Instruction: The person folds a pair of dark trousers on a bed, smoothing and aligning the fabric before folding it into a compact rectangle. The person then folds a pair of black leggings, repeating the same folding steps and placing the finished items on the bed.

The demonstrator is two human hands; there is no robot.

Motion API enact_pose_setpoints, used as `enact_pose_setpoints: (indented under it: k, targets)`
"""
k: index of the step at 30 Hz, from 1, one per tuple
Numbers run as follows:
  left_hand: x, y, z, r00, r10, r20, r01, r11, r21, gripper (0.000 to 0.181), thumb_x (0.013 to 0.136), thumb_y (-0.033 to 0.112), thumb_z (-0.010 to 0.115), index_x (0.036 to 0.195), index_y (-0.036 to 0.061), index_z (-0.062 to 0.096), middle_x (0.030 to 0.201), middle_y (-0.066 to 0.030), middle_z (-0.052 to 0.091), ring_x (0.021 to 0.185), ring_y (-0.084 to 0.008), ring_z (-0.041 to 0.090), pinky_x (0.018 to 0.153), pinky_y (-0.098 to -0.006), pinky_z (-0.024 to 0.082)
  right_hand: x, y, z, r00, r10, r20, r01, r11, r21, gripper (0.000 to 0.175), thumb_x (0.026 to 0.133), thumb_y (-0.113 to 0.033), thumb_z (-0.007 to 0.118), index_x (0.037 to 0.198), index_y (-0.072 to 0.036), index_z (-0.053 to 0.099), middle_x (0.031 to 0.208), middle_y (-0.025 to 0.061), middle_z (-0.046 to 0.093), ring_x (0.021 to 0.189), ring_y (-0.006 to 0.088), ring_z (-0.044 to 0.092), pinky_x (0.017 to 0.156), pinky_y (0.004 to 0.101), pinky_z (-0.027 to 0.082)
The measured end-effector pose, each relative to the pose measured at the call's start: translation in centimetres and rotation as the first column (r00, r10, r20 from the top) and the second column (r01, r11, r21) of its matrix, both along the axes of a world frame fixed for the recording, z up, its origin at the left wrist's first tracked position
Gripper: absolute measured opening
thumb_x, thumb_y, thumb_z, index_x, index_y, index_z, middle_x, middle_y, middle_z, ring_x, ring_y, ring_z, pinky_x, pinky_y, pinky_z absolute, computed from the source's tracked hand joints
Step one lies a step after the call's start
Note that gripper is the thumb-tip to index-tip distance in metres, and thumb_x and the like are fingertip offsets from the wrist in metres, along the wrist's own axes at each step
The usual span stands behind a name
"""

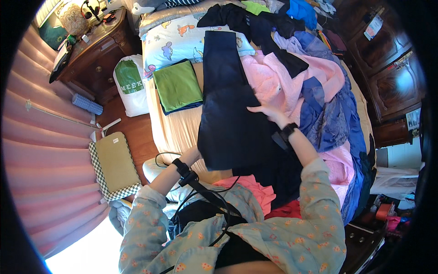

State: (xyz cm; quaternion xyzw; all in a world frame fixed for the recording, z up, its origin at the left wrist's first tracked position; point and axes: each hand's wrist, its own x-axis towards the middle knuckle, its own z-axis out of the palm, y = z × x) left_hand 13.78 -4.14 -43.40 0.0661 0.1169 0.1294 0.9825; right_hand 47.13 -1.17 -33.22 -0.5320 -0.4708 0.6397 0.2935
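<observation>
A black folded garment [226, 113], which looks like trousers, stretches lengthwise up the bed before me. My left hand [197, 154] is at its lower left edge; the cloth hides the fingers, so their grip cannot be seen. My right hand [272, 112] is at the garment's right side, its thumb stretched out over the dark cloth and no clear grip showing. Left of the garment lies a folded green cloth [179, 85] on top of a dark folded one. More black fabric [273, 178] spreads below my right wrist.
Rumpled pink bedding [270, 73] and blue bedding [325, 126] lie to the right. A dinosaur-print pillow [174, 34] and heaped dark clothes [232, 17] are beyond. Beside the bed stand a white-and-green bag [131, 89] and pet steps [114, 164]. Black cables [226, 205] cross my lap.
</observation>
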Motion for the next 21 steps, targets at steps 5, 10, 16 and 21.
enact_pose_setpoints:
  k: [5,10,16,21]
  targets:
    - [1.1,3.4,2.3,0.994,0.111,0.007,-0.111,0.993,0.031,0.068,0.086,0.047,0.057,0.136,0.0044,0.038,0.133,-0.0123,0.047,0.121,-0.0249,0.047,0.105,-0.0375,0.033,-0.5,1.3,-5.4,0.993,-0.095,0.077,0.099,0.994,-0.052,0.064,0.084,-0.012,0.064,0.139,-0.004,0.034,0.131,0.0104,0.048,0.118,0.021,0.045,0.099,0.0324,0.037]
    - [4.1,5.3,5.3,0.792,0.358,-0.495,-0.009,0.817,0.576,0.058,0.077,0.016,0.07,0.127,0.0002,0.046,0.12,-0.0128,0.057,0.107,-0.0235,0.057,0.095,-0.0353,0.044,0.9,0.1,-3.7,0.949,-0.27,-0.161,0.299,0.933,0.199,0.059,0.088,-0.018,0.062,0.138,-0.005,0.035,0.131,0.0096,0.048,0.12,0.0196,0.045,0.1,0.0305,0.036]
    - [4.9,3.9,4.4,0.615,0.501,-0.609,0.101,0.716,0.691,0.056,0.077,-0.003,0.061,0.13,0.0021,0.041,0.12,-0.0118,0.056,0.11,-0.0224,0.054,0.096,-0.0343,0.043,1.3,1.0,-6.2,0.983,-0.172,0.066,0.172,0.985,0.008,0.062,0.079,-0.009,0.069,0.132,0.0,0.04,0.128,0.013,0.05,0.117,0.0212,0.047,0.099,0.0322,0.038]
    - [3.9,2.5,2.9,0.561,0.624,-0.543,0.025,0.643,0.765,0.073,0.075,0.003,0.069,0.137,0.0047,0.031,0.127,-0.0133,0.05,0.117,-0.0233,0.049,0.101,-0.034,0.038,1.4,1.8,-9.4,0.963,-0.254,0.087,0.237,0.957,0.167,0.058,0.079,-0.008,0.069,0.129,0.0,0.041,0.122,0.0146,0.054,0.115,0.0231,0.05,0.1,0.0333,0.037]
